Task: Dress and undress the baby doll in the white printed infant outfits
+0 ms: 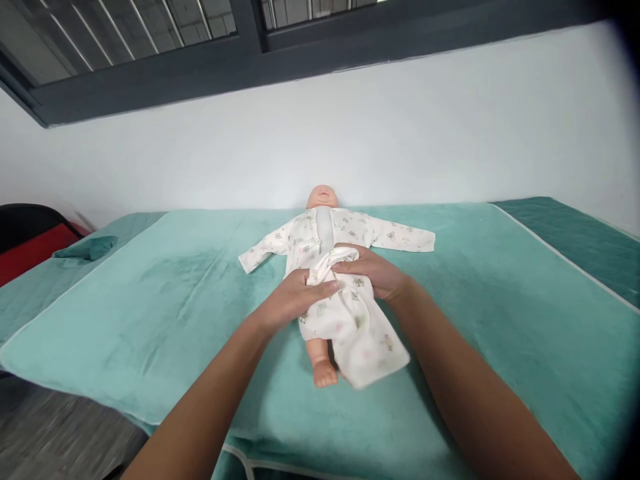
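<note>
left hand (297,293) and right hand (374,268) are both pinching the cloth (367,333) over the doll (325,228), looks super light and floppy, so i'd grab where it's bunched.

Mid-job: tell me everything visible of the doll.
The doll lies on its back on the green cover, plastic-looking head toward the white wall. It wears patterned white clothing, sleeves spread wide, front open at a pale grey chest. One bare leg shows; the other is hidden. The left hand and right hand grip bunched cloth over its lower body.
</note>
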Demonstrator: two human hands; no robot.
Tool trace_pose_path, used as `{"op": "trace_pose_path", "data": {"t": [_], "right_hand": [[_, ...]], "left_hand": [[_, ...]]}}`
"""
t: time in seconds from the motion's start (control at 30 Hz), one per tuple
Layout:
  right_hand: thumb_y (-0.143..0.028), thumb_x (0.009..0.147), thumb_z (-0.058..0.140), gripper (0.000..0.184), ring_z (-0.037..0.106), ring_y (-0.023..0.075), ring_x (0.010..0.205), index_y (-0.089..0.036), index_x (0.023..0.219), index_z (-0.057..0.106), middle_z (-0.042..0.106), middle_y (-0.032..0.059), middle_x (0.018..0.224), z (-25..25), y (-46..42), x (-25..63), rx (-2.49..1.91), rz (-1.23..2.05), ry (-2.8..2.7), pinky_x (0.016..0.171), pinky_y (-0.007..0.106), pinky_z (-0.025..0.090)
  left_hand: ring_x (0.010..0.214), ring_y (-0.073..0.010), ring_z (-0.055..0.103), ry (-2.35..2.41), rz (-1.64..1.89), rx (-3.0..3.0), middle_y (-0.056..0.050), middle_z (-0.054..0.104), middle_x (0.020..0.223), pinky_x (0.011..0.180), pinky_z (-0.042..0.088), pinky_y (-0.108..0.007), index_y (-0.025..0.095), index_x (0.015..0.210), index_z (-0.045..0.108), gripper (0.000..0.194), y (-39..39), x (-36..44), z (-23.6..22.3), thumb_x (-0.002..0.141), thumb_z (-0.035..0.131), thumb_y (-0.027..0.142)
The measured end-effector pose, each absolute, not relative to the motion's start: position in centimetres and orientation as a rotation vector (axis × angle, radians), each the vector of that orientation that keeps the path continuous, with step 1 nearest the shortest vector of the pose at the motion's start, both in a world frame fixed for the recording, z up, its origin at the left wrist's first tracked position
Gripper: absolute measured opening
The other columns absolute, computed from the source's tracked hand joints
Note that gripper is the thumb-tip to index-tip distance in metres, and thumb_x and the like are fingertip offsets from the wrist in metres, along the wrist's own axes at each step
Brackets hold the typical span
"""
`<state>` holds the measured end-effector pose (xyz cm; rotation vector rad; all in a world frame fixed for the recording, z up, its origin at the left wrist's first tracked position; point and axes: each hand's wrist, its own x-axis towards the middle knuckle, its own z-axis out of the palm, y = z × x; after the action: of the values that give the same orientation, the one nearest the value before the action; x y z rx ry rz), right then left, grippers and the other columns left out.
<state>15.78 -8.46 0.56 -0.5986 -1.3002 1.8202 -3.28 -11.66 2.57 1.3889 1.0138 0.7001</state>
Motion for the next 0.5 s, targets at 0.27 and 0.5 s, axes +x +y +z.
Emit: {"op": "trace_pose_path", "data": {"t": [0.27,0.5], "right_hand": [[-0.036,0.069,0.082,0.045,0.067,0.0194,0.084,-0.016,0.108,0.070,0.072,0.0040,0.095,1.3,-8.9,16.5,-0.664,1.847,-1.715,0.073,0.029,0.051],[-0.029,0.073,0.071,0.027,0.063,0.0167,0.076,-0.018,0.097,0.070,0.071,0.0018,0.091,1.2,-8.8,15.8,-0.866,1.552,-1.781,0.062,0.025,0.046]], "left_hand": [[0.085,-0.0229,0.068,0.880,1.064,1.025,-0.010,0.074,0.093,0.079,0.051,-0.033,0.015,0.115,0.067,0.048,-12.2,-2.4,1.5,0.082,0.068,0.051],[0.073,-0.0226,0.066,1.036,0.898,1.005,-0.008,0.073,0.083,0.067,0.049,-0.032,0.015,0.114,0.067,0.050,-16.9,-2.0,3.1,0.082,0.066,0.054]]}}
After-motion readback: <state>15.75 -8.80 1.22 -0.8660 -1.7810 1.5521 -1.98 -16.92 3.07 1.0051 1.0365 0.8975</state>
